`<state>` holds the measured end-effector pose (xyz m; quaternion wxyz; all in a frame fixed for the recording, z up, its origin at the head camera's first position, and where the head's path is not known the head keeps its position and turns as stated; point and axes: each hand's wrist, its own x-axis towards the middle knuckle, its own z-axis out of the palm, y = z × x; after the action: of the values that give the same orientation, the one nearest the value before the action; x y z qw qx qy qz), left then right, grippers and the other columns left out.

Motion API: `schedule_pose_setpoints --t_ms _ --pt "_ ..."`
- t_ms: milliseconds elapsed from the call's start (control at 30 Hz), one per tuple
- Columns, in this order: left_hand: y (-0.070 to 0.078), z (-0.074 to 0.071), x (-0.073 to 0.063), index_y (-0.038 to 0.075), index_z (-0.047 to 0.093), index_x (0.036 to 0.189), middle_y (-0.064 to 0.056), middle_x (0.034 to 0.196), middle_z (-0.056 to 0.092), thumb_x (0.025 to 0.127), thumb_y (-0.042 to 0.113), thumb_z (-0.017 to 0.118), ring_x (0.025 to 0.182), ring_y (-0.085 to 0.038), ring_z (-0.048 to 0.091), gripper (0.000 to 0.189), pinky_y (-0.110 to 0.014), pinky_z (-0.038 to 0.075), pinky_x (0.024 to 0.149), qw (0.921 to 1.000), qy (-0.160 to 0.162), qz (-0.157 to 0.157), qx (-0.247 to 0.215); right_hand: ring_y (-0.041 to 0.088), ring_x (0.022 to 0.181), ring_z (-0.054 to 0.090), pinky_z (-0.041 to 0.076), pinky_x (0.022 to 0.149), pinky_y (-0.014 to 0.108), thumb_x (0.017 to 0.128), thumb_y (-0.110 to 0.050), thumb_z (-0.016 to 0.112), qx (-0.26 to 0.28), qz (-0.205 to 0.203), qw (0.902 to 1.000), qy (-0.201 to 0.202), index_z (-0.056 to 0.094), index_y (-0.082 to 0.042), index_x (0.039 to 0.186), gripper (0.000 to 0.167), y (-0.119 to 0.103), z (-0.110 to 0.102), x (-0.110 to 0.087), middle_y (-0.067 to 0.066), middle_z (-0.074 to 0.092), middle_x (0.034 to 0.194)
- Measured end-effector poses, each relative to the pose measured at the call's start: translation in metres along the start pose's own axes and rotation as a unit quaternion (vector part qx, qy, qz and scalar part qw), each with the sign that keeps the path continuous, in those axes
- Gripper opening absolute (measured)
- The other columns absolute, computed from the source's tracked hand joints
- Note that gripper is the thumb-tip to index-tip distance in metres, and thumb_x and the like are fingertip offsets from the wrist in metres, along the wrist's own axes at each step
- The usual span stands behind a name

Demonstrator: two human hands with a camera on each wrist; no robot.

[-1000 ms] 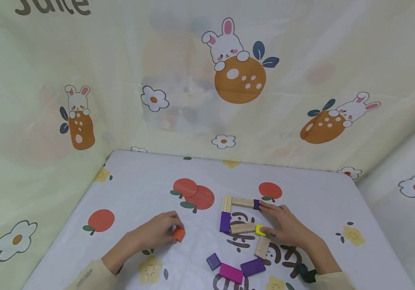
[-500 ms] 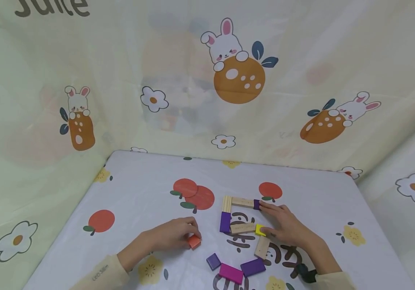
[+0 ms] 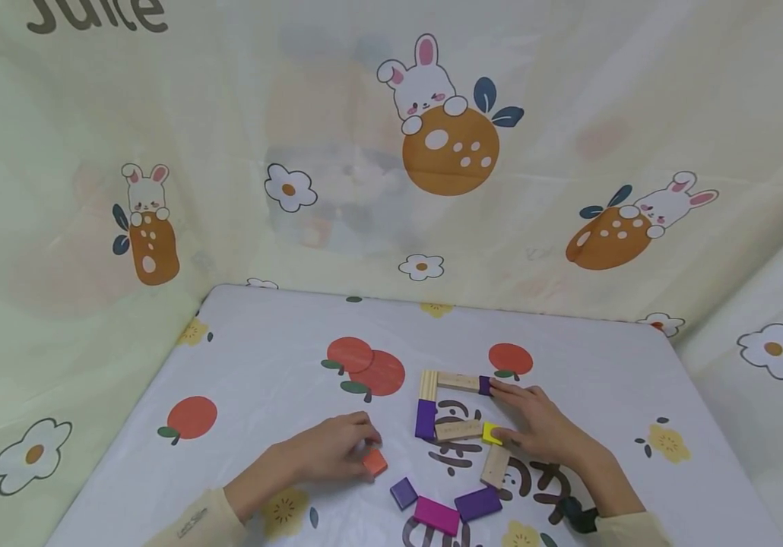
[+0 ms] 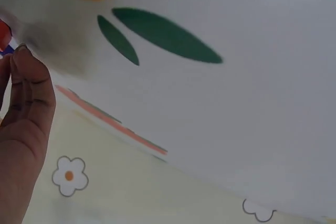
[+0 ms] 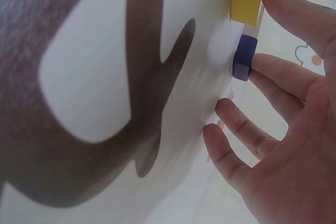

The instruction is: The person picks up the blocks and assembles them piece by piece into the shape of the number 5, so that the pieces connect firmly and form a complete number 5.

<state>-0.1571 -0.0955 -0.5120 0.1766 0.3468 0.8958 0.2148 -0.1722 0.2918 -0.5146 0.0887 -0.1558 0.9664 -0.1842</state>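
Left hand [image 3: 333, 450] pinching orange block [image 3: 375, 462] on table [image 3: 261, 380]; right hand [image 3: 535, 425], fingers straight, touching yellow block [image 3: 489, 434] and purple block [image 3: 483, 385].

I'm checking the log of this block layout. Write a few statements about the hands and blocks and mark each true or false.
1. The left hand holds a small orange block on the table. True.
2. The right hand lies flat, with fingertips against the small purple block and the yellow block. True.
3. The orange block already touches the tall purple block. False: a clear gap of tablecloth lies between them.
4. The magenta block lies at the far edge of the table. False: it lies near the person, between two purple blocks.
5. The right hand lifts a wooden block off the table. False: it holds nothing, and all the blocks lie on the table.
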Motion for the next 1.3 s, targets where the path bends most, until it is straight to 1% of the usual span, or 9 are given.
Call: schedule_pose_setpoints --t_ms 67,133,233,333,500,567,800,1100,1300 --pt "-0.001 0.001 -0.002 0.018 0.075 0.123 0.012 0.109 0.064 0.089 0.036 0.086 0.090 0.001 0.052 0.040 -0.018 0.052 0.085 0.9999 0.006 -0.013 -0.004 0.038 0.135 0.052 0.051 0.112 0.061 0.089 -0.039 0.085 0.001 -0.001 1.0000 0.002 0.058 -0.010 0.152 0.075 0.000 -0.001 0.000 0.015 0.050 0.164" --pt "-0.002 0.001 -0.003 0.018 0.077 0.119 0.013 0.107 0.065 0.090 0.034 0.085 0.088 0.001 0.052 0.034 -0.018 0.052 0.083 0.9997 0.006 -0.023 -0.007 0.038 0.135 0.052 0.052 0.111 0.061 0.089 -0.039 0.085 0.001 -0.004 1.0000 0.004 0.058 -0.009 0.152 0.075 -0.001 -0.001 -0.001 0.015 0.051 0.163" --pt "-0.002 0.001 -0.004 0.018 0.078 0.117 0.013 0.107 0.067 0.091 0.028 0.084 0.086 0.001 0.052 0.028 -0.018 0.051 0.081 0.9995 0.004 -0.028 -0.013 0.038 0.134 0.052 0.052 0.111 0.061 0.089 -0.039 0.084 0.001 -0.007 1.0000 0.005 0.058 -0.009 0.152 0.075 -0.001 -0.001 -0.001 0.015 0.051 0.163" --pt "-0.002 0.000 -0.003 0.018 0.079 0.118 0.013 0.108 0.068 0.093 0.025 0.083 0.087 0.001 0.052 0.027 -0.017 0.051 0.081 0.9997 -0.001 -0.021 -0.015 0.038 0.134 0.052 0.052 0.111 0.061 0.089 -0.040 0.085 0.002 -0.009 0.9999 0.004 0.058 -0.009 0.152 0.075 -0.001 -0.001 -0.001 0.015 0.051 0.163" --pt "0.000 -0.002 0.002 0.018 0.079 0.120 0.011 0.108 0.069 0.093 0.020 0.081 0.088 0.002 0.053 0.027 -0.017 0.051 0.084 0.9999 -0.006 0.013 -0.004 0.038 0.135 0.051 0.052 0.111 0.061 0.089 -0.039 0.085 0.002 -0.005 1.0000 0.004 0.057 -0.010 0.153 0.075 0.001 0.000 0.000 0.014 0.050 0.164" --pt "0.002 -0.003 0.004 0.018 0.080 0.120 0.010 0.108 0.069 0.094 0.019 0.080 0.088 0.001 0.053 0.026 -0.017 0.051 0.084 0.9998 -0.007 0.021 -0.001 0.038 0.135 0.051 0.053 0.110 0.061 0.089 -0.039 0.085 0.000 -0.004 1.0000 0.003 0.057 -0.010 0.153 0.076 0.001 0.001 0.000 0.014 0.050 0.164" --pt "0.009 -0.004 0.007 0.020 0.081 0.121 0.010 0.105 0.069 0.096 0.021 0.079 0.086 0.001 0.052 0.025 -0.015 0.048 0.080 0.9997 -0.016 0.018 -0.004 0.038 0.135 0.051 0.053 0.110 0.061 0.088 -0.037 0.085 0.002 -0.003 1.0000 0.006 0.057 -0.010 0.152 0.075 0.002 0.002 0.000 0.014 0.050 0.164" --pt "0.008 0.001 0.010 0.022 0.080 0.122 0.011 0.107 0.068 0.098 0.021 0.076 0.088 0.002 0.053 0.024 -0.015 0.051 0.084 0.9996 -0.021 0.018 -0.008 0.038 0.136 0.051 0.052 0.111 0.061 0.089 -0.037 0.085 -0.003 -0.002 1.0000 0.004 0.057 -0.010 0.153 0.075 0.003 0.002 0.001 0.014 0.049 0.165" --pt "0.011 0.001 0.009 0.024 0.081 0.121 0.011 0.105 0.067 0.098 0.022 0.077 0.086 0.002 0.054 0.024 -0.015 0.051 0.083 0.9996 -0.024 0.012 -0.011 0.039 0.136 0.051 0.052 0.111 0.061 0.089 -0.036 0.085 -0.003 -0.004 1.0000 0.007 0.057 -0.009 0.153 0.075 0.004 0.003 0.002 0.014 0.049 0.165"
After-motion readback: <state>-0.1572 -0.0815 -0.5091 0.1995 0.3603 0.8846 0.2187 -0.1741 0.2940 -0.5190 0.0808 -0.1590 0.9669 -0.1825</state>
